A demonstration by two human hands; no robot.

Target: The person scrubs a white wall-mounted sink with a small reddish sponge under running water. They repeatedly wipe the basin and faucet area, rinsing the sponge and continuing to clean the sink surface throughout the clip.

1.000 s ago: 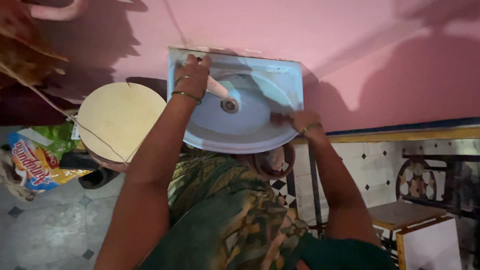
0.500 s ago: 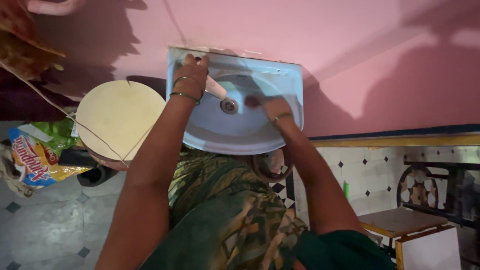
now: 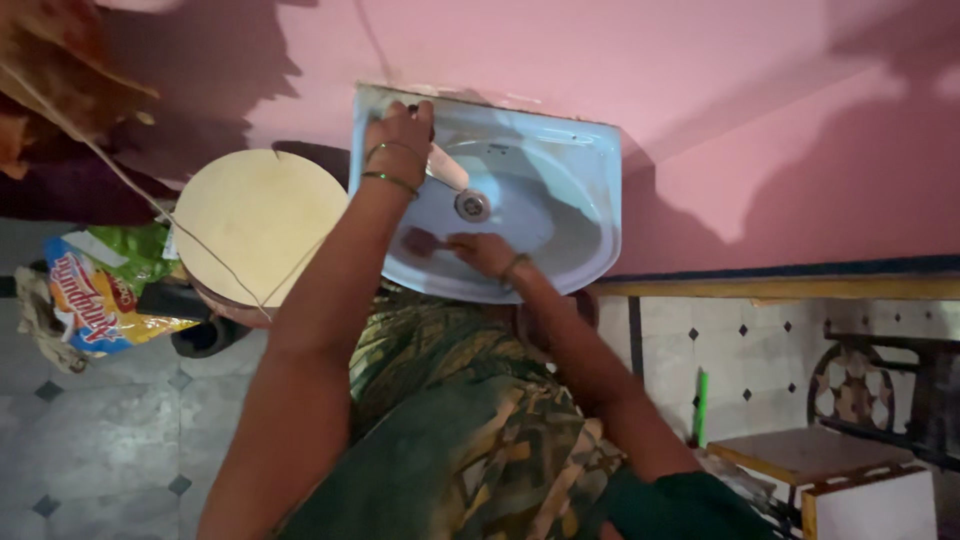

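- While your left hand point(image 3: 398, 132) stays clamped on the back rim of the pale blue wash basin point(image 3: 560, 170), its grip is closed around the base of the white tap point(image 3: 447, 166), which juts out just beside your knuckles toward the drain point(image 3: 472, 205).
- Your right hand point(image 3: 483, 252) has swept across the bowl: a second ago it was at the far right rim, half a second ago it was near the drain, and now it sits low in the basin, on the near-left slope, below and just short of your left wrist.
- That right grip is narrow, closed on a small reddish scrubber point(image 3: 418, 242) (blurred, so its exact kind is hard to tell), whose head lies to the left of your fingers and touches the basin's inner wall.
- What the shift means, as a judgement: the scrubbing stroke has covered the right side and middle of the bowl and has now reached the near-left part, so the area close under your left arm is the one being worked.
- The basin itself has not moved; it hangs fixed against the pink wall point(image 3: 700, 90), behind both grips.
- Off to the left of your left arm stands a round cream-coloured lid point(image 3: 255, 215) on a container, and further left a crumpled snack packet point(image 3: 90, 290) lies by the tiled floor point(image 3: 110, 440).
- Well to the right of your right grip stands a small wooden stool point(image 3: 800, 450).
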